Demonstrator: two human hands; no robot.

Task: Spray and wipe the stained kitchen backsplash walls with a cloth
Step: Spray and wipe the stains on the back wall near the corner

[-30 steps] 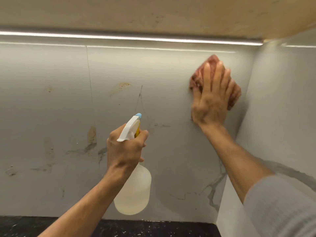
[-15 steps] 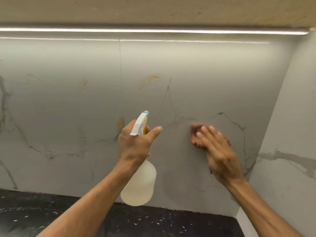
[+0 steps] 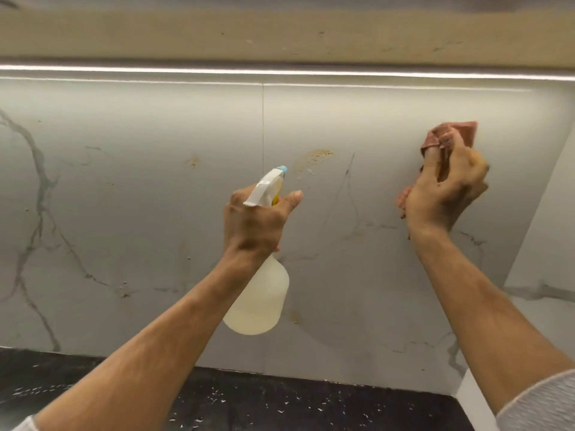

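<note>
My left hand (image 3: 255, 223) grips the neck of a translucent spray bottle (image 3: 258, 300) with a white trigger head and blue nozzle, which points at the grey marble backsplash (image 3: 140, 213). An orange-brown stain (image 3: 312, 157) sits on the wall just above and right of the nozzle, and a smaller one (image 3: 192, 161) lies to its left. My right hand (image 3: 448, 188) holds a bunched reddish-pink cloth (image 3: 460, 133) with curled fingers, high on the wall near the right corner. Whether the cloth touches the wall cannot be told.
A black speckled countertop (image 3: 249, 399) runs along the bottom. A light strip (image 3: 280, 71) glows under the wooden upper cabinet (image 3: 280, 35). A white side wall (image 3: 547, 228) closes the corner at the right. Faint smudges (image 3: 124, 290) mark the lower left backsplash.
My right hand wiped down the wall, then rose again to upper right, now clutching the cloth bunched instead of flat. The left hand with the bottle stayed about where it was.
</note>
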